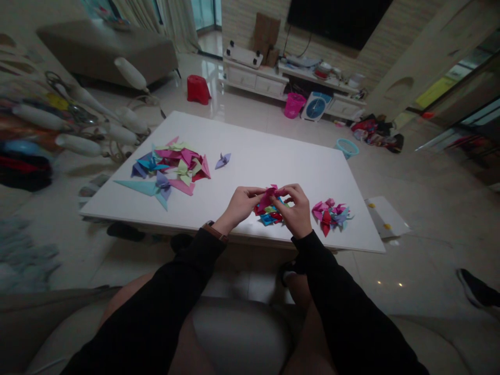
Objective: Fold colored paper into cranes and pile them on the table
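Note:
Between my two hands is a magenta folded-paper piece (267, 199), probably an origami crane. My left hand (244, 204) pinches its left side, while my right hand (295, 207) has its fingers closed on the right side. Below them on the white table (219, 200) lies a small pile of blue, red and green folded papers (269, 219), partly hidden by the hands. To the right sits a cluster of pink, red and pale blue paper cranes (331, 212). A larger heap of folded papers (179, 161) covers the table's left part, and a lone purple crane (223, 161) lies beside it.
A chandelier (117, 125) with white tubes stands off the table's left side. Beyond the table are a red stool (198, 89), a pink basket (295, 105) and a blue fan (315, 106). Near the right edge stand a light blue bin (347, 148) and a white board (386, 216).

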Motion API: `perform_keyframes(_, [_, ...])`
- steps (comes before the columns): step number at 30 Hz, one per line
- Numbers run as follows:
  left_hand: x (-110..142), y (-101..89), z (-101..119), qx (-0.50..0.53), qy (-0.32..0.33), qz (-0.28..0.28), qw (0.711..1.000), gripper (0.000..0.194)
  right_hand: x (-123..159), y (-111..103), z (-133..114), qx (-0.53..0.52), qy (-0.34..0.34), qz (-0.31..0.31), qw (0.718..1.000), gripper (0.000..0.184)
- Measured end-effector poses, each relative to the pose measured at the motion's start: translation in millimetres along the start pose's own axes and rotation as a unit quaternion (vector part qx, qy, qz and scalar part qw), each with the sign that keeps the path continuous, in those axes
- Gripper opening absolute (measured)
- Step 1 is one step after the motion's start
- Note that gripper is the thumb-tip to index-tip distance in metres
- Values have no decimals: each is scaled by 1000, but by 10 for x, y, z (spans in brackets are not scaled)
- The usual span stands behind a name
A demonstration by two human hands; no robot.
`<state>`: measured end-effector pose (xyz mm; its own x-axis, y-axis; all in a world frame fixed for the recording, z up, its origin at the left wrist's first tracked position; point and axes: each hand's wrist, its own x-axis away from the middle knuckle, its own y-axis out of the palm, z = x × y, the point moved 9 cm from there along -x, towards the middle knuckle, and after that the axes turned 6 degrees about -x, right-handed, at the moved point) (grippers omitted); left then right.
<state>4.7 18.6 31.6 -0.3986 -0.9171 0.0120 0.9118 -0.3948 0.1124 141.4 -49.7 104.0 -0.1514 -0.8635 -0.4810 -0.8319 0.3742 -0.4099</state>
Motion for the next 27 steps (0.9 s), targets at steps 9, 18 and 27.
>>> perform_keyframes(9, [-16,-19,-55,-24,-8,-2,1000,30,-1,-39,9,-2,-12,15,1000,7])
perform_keyframes(18, [-17,14,-72,-38,-11,-16,999,29,-6,-51,57,-3,8,3,1000,10])
perform_keyframes(27, [-4,53,-45,-52,-30,-20,998,29,-63,-642,508,58,48,81,994,19])
